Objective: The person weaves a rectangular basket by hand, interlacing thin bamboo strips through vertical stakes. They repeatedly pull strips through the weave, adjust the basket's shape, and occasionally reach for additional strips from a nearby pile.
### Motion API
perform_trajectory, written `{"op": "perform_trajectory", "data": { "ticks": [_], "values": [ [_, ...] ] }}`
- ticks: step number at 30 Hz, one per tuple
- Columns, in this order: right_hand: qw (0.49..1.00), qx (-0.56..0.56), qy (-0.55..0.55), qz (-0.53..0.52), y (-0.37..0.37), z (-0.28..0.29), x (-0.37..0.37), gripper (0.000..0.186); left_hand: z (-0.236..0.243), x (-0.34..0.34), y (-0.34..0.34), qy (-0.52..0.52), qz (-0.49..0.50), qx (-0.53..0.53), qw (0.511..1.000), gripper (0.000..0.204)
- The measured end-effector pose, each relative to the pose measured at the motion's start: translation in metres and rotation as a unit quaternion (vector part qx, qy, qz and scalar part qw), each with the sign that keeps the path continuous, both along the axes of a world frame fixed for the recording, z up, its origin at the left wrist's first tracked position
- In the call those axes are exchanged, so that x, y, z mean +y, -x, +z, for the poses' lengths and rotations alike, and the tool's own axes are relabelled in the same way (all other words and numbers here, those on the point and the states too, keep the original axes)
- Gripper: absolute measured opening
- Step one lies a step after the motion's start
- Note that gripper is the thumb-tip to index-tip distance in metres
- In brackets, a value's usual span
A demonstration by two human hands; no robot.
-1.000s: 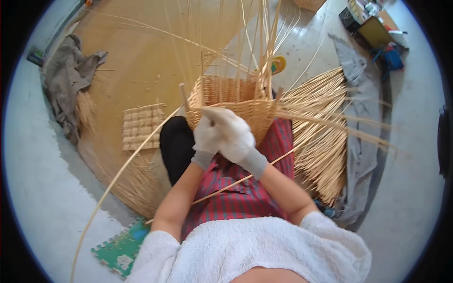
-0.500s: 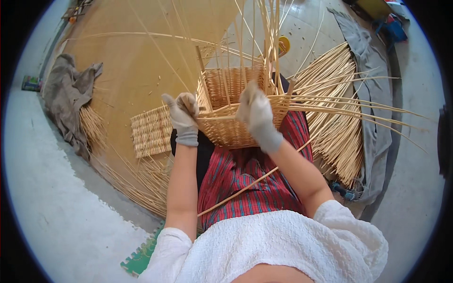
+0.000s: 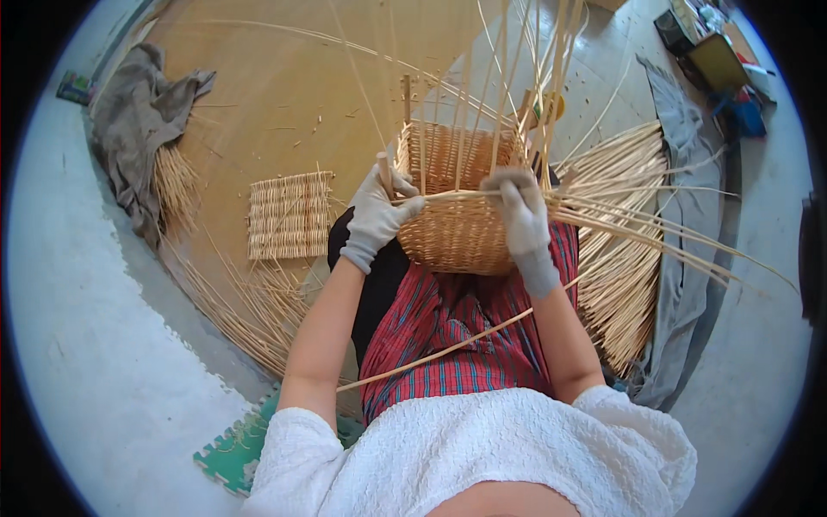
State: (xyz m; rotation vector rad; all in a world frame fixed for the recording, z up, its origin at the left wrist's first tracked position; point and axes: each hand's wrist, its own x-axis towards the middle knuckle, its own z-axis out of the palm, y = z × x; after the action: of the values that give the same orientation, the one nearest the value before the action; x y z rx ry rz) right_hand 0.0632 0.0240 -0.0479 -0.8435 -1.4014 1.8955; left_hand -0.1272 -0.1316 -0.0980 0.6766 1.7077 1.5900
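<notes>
A half-woven wicker basket (image 3: pixel 457 237) rests in my lap on a red striped cloth (image 3: pixel 448 370), with long upright stakes rising from it. My gloved left hand (image 3: pixel 386 207) grips the rim at the front left corner, beside a thick corner post (image 3: pixel 384 172). My gloved right hand (image 3: pixel 519 207), slightly blurred, is closed on a cane strand (image 3: pixel 474 195) along the front rim near the right corner. Loose strands (image 3: pixel 655 226) stick out to the right of it. A single long rod (image 3: pixel 457 345) lies diagonally across the cloth.
A flat woven panel (image 3: pixel 289 215) lies left on the floor, beyond it a grey cloth (image 3: pixel 138 112) over cane. A large cane bundle (image 3: pixel 624 310) lies right on a grey sheet (image 3: pixel 680 155). A green foam mat (image 3: pixel 228 457) is at lower left; assorted items (image 3: pixel 715 65) sit at upper right.
My hands, together at the front rim a second ago, have moved apart. In the last half second my left hand has shifted right onto the corner, and my right hand has moved right along the rim.
</notes>
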Motion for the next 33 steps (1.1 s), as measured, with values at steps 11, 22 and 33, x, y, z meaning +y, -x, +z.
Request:
{"op": "perform_trajectory", "data": {
  "ticks": [11, 22, 33],
  "values": [
    [0.824, -0.170, -0.540, 0.034, 0.148, 0.073, 0.027, 0.056, -0.015, 0.015, 0.003, -0.046, 0.032, -0.064, 0.996, 0.015],
    [0.999, 0.011, -0.005, -0.041, -0.082, -0.043, 0.033, 0.017, 0.002, -0.003, 0.009, -0.101, 0.045, -0.031, 0.993, 0.010],
    [0.902, -0.097, -0.419, 0.036, -0.003, 0.036, 0.071, 0.048, 0.026, 0.066, -0.062, 0.161, -0.068, -0.047, 0.983, 0.030]
  ]
}}
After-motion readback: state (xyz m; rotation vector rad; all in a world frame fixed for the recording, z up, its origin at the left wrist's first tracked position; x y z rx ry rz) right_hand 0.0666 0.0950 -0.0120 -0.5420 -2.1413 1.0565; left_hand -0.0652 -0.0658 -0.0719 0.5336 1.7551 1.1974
